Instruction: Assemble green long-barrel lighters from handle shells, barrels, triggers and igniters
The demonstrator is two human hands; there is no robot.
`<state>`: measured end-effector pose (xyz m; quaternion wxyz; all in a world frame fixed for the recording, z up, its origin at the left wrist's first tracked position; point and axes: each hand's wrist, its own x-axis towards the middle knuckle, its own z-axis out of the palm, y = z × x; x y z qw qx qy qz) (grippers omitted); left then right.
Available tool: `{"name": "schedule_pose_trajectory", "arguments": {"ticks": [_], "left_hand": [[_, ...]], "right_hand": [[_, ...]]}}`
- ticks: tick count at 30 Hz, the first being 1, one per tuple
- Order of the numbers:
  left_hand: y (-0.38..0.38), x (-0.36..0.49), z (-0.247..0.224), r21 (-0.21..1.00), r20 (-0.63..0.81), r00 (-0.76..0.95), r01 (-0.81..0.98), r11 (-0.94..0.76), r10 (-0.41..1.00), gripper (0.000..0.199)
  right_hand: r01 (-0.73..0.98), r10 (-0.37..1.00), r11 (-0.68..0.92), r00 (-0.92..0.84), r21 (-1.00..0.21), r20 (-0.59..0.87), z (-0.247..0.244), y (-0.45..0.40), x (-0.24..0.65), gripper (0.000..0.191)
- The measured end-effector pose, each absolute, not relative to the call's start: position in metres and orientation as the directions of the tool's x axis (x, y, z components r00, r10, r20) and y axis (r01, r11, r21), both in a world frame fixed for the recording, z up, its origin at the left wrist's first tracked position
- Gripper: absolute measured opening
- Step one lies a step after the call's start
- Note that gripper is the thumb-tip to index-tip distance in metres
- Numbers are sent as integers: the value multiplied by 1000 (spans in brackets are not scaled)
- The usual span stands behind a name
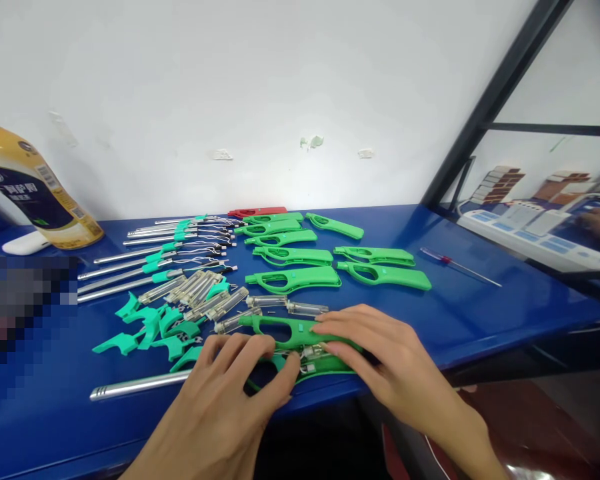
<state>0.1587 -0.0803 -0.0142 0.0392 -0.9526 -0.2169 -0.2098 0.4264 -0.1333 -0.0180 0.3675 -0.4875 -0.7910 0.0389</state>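
Observation:
Near the table's front edge lies an opened green lighter casing [330,365], with a clear fuel tank [313,352] and small parts inside. My left hand [235,380] is closed at its trigger end, where the fingers and thumb pinch in; they hide part of it. A silver metal tube [140,385] runs out to the left from under that hand. My right hand [390,350] grips the handle end, fingers over a second green casing half [285,329] just behind, thumb by the tank. How far the second half touches the first is hard to see.
Several green lighter casings [295,280] and a red one [260,212] lie behind. At left are metal tubes [130,252] with wires, clear tanks [195,288] and teal triggers [123,341]. A screwdriver [460,267], a yellow bottle [35,193] and a power strip [535,233] stand around.

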Motion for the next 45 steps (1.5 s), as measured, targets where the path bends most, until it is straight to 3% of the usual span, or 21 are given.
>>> {"name": "schedule_pose_trajectory", "arguments": {"ticks": [8, 17, 26, 31, 45], "left_hand": [[-81, 159, -14, 108, 482, 763, 436, -894, 430, 44], [-80, 157, -20, 99, 504, 754, 436, -895, 422, 45], [-79, 158, -19, 116, 486, 758, 437, -892, 435, 48], [-80, 156, -20, 119, 496, 748, 444, -888, 440, 49], [-81, 159, -16, 100, 486, 765, 432, -896, 423, 45]], "right_hand": [[753, 801, 511, -244, -415, 546, -18, -134, 426, 21], [786, 791, 528, -317, -322, 523, -13, -134, 432, 29], [823, 769, 557, -458, -113, 446, 7, -135, 429, 30], [820, 761, 559, -446, -125, 472, 4, -137, 431, 42], [814, 770, 560, -442, -154, 461, 2, -138, 431, 41]]}}
